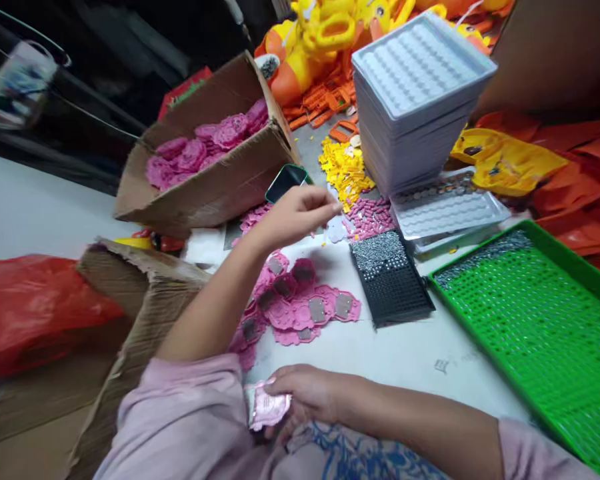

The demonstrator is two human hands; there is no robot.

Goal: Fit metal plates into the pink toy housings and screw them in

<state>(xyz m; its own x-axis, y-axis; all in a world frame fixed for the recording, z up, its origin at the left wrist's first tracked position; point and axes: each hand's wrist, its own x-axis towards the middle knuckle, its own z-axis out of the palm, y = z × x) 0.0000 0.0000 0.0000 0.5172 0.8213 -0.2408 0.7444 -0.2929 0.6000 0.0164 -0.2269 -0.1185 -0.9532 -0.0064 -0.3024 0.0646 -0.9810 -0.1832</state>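
Left hand (305, 212): stretched over the table (405, 360), fingers curled; whether anything is held cannot be told.
Right hand (303, 397): tucked near the shirt (365, 457), pink piece (270, 408) pinched beneath thumb.

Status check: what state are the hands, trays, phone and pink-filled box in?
Left hand: extended, fingers curled; grip unclear
Right hand: holding shiny pink piece
Cardboard box: open, holding pink pieces
Smartphone: screen dark
Black perforated tray: metal parts toward far end
Green perforated tray: metal parts along far end
White plastic trays: mostly stacked
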